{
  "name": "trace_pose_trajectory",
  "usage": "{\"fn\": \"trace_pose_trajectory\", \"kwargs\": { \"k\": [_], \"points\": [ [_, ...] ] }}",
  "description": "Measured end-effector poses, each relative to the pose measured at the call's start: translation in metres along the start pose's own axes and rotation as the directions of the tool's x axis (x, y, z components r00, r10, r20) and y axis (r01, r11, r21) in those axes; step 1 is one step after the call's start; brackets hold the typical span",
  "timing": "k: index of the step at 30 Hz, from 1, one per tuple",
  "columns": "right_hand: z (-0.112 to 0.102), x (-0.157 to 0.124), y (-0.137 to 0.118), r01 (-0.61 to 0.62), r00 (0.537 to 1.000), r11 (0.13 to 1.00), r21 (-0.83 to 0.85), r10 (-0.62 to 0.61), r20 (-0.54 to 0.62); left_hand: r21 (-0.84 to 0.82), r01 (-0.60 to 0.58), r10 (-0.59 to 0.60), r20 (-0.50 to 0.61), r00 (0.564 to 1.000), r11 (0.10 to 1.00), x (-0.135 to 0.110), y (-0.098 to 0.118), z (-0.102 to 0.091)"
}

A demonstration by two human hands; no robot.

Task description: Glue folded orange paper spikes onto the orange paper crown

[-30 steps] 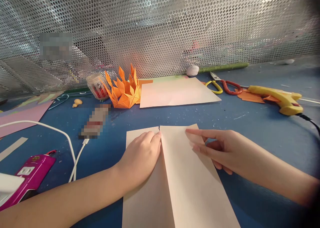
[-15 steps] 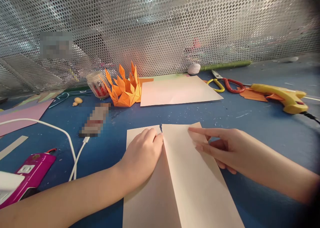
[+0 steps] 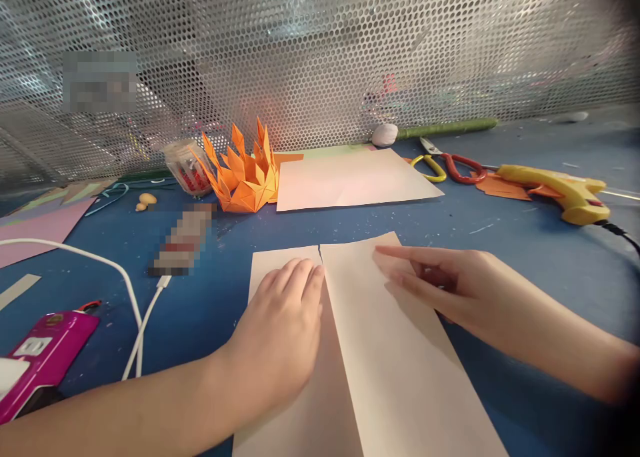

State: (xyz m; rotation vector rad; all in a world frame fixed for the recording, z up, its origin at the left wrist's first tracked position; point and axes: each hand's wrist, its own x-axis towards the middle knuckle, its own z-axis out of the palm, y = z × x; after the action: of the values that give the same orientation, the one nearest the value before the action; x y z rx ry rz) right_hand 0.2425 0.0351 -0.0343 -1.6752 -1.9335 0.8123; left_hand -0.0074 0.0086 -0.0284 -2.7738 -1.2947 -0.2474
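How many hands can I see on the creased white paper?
2. The left hand lies on the left part of the creased white paper; the right hand touches its upper right side. No other hand is visible.

This seems a craft workspace. The blue worktop (image 3: 310,227) (white-specked) carries scissors (image 3: 447,163), a glue gun (image 3: 560,182) and a folded-paper piece (image 3: 250,193).

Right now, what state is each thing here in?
Creased paper sheet: split at far edge
Left hand: laid over that sheet
Right hand: touching its right half; grip unclear
Orange origami: standing, tips upward
Blank sheet: lying flat
Glue gun: lying on its side
Red-handled scissors: lying down
Clear jar: red contents
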Motion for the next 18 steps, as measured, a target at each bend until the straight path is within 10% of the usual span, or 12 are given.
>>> {"fn": "trace_pose_trajectory", "kwargs": {
  "k": [18],
  "points": [
    [-0.002, 0.0, 0.0, -0.036, 0.997, 0.999, -0.024, 0.038, 0.065, -0.081, -0.119, 0.135, 0.251, 0.959, 0.99, -0.005, -0.016, -0.018]
  ]
}}
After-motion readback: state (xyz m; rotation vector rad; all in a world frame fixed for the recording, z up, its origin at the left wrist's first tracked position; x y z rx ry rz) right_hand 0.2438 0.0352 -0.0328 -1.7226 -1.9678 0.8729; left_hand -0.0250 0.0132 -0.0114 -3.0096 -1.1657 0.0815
